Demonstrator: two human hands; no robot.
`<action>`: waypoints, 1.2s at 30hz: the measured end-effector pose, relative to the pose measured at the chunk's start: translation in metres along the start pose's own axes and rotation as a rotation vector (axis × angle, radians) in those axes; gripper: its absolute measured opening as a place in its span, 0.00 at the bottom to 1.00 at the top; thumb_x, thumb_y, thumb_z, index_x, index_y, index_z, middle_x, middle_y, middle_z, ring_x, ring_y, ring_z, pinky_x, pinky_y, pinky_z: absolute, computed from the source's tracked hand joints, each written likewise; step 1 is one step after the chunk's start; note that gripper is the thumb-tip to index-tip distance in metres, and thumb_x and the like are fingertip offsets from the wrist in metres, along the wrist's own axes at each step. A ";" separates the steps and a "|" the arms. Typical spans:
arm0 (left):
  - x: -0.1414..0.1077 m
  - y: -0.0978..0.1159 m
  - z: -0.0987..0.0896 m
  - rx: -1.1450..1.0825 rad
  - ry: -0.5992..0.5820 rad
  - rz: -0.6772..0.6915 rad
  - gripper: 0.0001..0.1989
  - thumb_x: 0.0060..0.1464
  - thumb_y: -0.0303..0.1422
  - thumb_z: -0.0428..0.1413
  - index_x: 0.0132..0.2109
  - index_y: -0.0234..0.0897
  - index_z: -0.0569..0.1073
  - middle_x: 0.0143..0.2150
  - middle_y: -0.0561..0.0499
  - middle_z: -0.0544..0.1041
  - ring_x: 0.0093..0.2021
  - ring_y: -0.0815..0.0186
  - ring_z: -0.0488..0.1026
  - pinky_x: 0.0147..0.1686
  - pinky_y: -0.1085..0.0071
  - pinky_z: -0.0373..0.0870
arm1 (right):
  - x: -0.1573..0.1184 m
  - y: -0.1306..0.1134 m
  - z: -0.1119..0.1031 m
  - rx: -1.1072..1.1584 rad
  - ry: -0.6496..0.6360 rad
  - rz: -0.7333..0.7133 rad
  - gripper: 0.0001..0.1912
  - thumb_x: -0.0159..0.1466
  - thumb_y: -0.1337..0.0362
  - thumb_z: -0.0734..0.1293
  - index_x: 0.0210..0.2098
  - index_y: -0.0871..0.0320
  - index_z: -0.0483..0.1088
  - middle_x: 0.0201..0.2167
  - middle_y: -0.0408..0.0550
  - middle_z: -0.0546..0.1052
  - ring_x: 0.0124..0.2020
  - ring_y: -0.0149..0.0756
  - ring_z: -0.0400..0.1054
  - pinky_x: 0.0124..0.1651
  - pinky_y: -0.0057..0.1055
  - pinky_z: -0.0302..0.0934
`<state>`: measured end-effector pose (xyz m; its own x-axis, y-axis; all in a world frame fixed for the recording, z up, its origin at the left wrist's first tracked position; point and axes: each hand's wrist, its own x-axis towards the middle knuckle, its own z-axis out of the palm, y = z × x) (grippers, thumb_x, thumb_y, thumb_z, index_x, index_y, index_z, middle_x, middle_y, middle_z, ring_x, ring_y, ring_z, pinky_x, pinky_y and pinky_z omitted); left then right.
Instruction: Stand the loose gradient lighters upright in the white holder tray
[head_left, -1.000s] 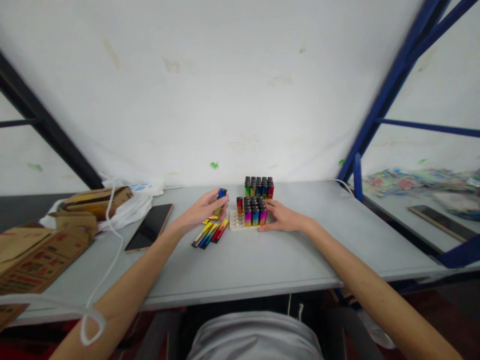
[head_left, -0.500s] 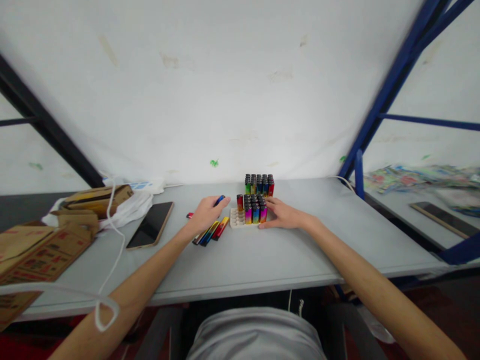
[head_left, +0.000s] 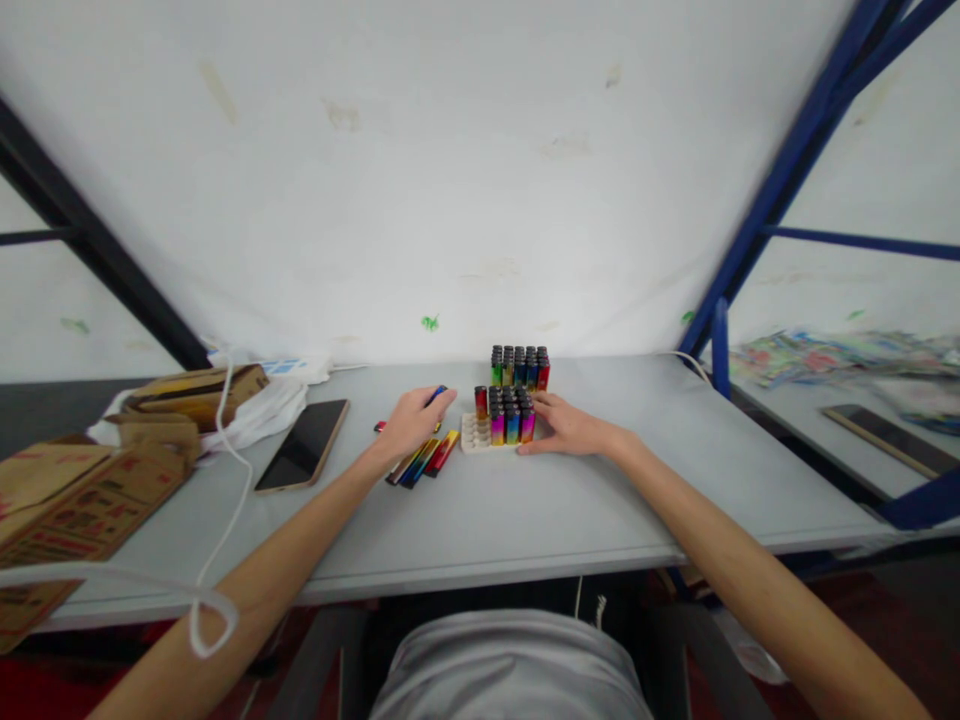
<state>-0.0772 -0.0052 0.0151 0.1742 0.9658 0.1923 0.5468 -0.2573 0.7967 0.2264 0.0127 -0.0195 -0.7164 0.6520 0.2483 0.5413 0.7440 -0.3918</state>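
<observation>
My left hand [head_left: 411,422] is closed around a blue lighter [head_left: 436,395] whose dark end sticks out past the fingers. Under and beside that hand, several loose lighters [head_left: 442,454] in red, yellow, blue and silver lie on the table. A white tray [head_left: 474,446] with round holes holds several upright multicoloured lighters [head_left: 512,424] on its right part; one red-brown lighter [head_left: 481,403] stands at the back of its left part. My right hand [head_left: 568,426] grips the tray's right side, thumb at the front corner, fingers along the lighters behind.
Behind the tray, near the wall, stands a block of upright lighters [head_left: 520,367]. A phone [head_left: 303,446] lies on the table [head_left: 525,520] to the left. Farther left are cardboard boxes [head_left: 97,500] and a white cable [head_left: 238,470]. A blue metal frame [head_left: 750,240] rises at right.
Almost nothing differs. My left hand with the blue lighter has shifted very slightly, and the view has tilted a touch. The right hand stays at the tray.
</observation>
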 end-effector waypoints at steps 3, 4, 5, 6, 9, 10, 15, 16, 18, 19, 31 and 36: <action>0.000 -0.003 0.002 -0.196 -0.107 -0.089 0.22 0.58 0.53 0.52 0.29 0.40 0.62 0.21 0.59 0.62 0.16 0.72 0.59 0.17 0.74 0.55 | 0.000 0.000 0.000 -0.002 0.002 0.000 0.45 0.61 0.34 0.68 0.65 0.61 0.66 0.66 0.62 0.66 0.66 0.56 0.60 0.70 0.52 0.55; 0.000 -0.003 0.002 -0.234 -0.117 -0.095 0.22 0.58 0.53 0.53 0.29 0.39 0.62 0.22 0.59 0.62 0.16 0.73 0.59 0.17 0.74 0.56 | 0.000 0.000 0.000 -0.003 0.002 0.002 0.44 0.61 0.34 0.68 0.65 0.60 0.66 0.66 0.61 0.66 0.66 0.56 0.60 0.70 0.52 0.56; 0.001 -0.004 0.003 -0.271 -0.119 -0.093 0.22 0.58 0.52 0.55 0.30 0.39 0.61 0.22 0.59 0.62 0.16 0.74 0.59 0.16 0.75 0.56 | 0.000 0.000 0.000 -0.004 0.003 0.001 0.44 0.62 0.34 0.68 0.65 0.60 0.66 0.66 0.61 0.66 0.66 0.56 0.60 0.70 0.51 0.56; 0.001 -0.004 0.003 -0.314 -0.117 -0.087 0.21 0.58 0.51 0.56 0.31 0.39 0.61 0.23 0.60 0.60 0.16 0.75 0.58 0.16 0.77 0.54 | 0.000 0.000 0.000 -0.004 0.004 -0.001 0.44 0.62 0.34 0.68 0.65 0.60 0.66 0.66 0.61 0.66 0.66 0.56 0.61 0.70 0.51 0.55; 0.001 -0.005 0.006 -0.441 -0.117 -0.054 0.18 0.60 0.48 0.56 0.37 0.41 0.61 0.24 0.63 0.57 0.17 0.77 0.52 0.15 0.80 0.50 | 0.000 0.000 0.000 -0.003 0.001 -0.009 0.44 0.62 0.34 0.68 0.65 0.60 0.66 0.66 0.61 0.66 0.66 0.56 0.61 0.71 0.51 0.55; 0.001 -0.005 0.008 -0.477 -0.111 -0.042 0.17 0.61 0.48 0.56 0.39 0.42 0.60 0.24 0.63 0.57 0.16 0.77 0.51 0.14 0.81 0.49 | 0.000 0.001 0.000 -0.004 0.000 -0.008 0.44 0.61 0.34 0.68 0.65 0.60 0.66 0.66 0.61 0.65 0.66 0.56 0.60 0.71 0.51 0.55; -0.001 -0.003 0.012 -0.556 -0.140 -0.037 0.17 0.62 0.49 0.55 0.40 0.44 0.58 0.26 0.64 0.62 0.14 0.78 0.48 0.13 0.81 0.46 | 0.001 0.001 0.001 -0.006 -0.003 0.004 0.45 0.61 0.35 0.69 0.66 0.62 0.65 0.66 0.62 0.65 0.67 0.55 0.60 0.71 0.50 0.55; -0.002 -0.001 0.012 -0.536 -0.155 -0.036 0.18 0.62 0.50 0.55 0.39 0.43 0.59 0.25 0.63 0.62 0.14 0.77 0.49 0.13 0.80 0.46 | 0.001 0.001 0.000 -0.003 -0.004 0.001 0.45 0.62 0.35 0.69 0.66 0.61 0.65 0.66 0.61 0.65 0.67 0.55 0.60 0.71 0.50 0.55; -0.004 0.006 0.011 -0.453 -0.171 -0.003 0.18 0.62 0.50 0.54 0.36 0.41 0.62 0.23 0.61 0.64 0.16 0.75 0.56 0.15 0.78 0.53 | 0.001 0.000 0.000 0.006 -0.007 -0.008 0.45 0.62 0.36 0.68 0.67 0.60 0.64 0.66 0.60 0.65 0.67 0.55 0.60 0.71 0.51 0.55; -0.005 0.010 0.011 -0.396 -0.169 0.035 0.19 0.62 0.50 0.54 0.35 0.39 0.65 0.24 0.58 0.67 0.18 0.73 0.62 0.18 0.76 0.59 | 0.001 0.000 0.000 0.011 -0.008 -0.012 0.45 0.62 0.36 0.68 0.67 0.59 0.63 0.67 0.60 0.65 0.67 0.55 0.60 0.71 0.51 0.54; -0.004 0.008 0.014 -0.072 -0.025 0.283 0.20 0.59 0.46 0.60 0.48 0.35 0.82 0.46 0.42 0.83 0.40 0.61 0.78 0.42 0.67 0.75 | 0.002 -0.003 -0.002 0.024 -0.016 -0.014 0.45 0.63 0.37 0.68 0.69 0.58 0.61 0.68 0.59 0.64 0.68 0.56 0.59 0.71 0.53 0.52; -0.003 0.010 0.012 0.203 -0.105 0.415 0.17 0.64 0.43 0.54 0.47 0.37 0.81 0.43 0.45 0.82 0.39 0.62 0.76 0.44 0.67 0.71 | 0.002 -0.004 -0.002 0.007 -0.015 -0.030 0.46 0.63 0.37 0.68 0.70 0.59 0.60 0.68 0.60 0.64 0.68 0.55 0.59 0.71 0.51 0.55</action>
<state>-0.0625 -0.0111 0.0160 0.4879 0.7739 0.4037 0.5607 -0.6323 0.5346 0.2237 0.0113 -0.0153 -0.7389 0.6269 0.2469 0.5163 0.7623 -0.3902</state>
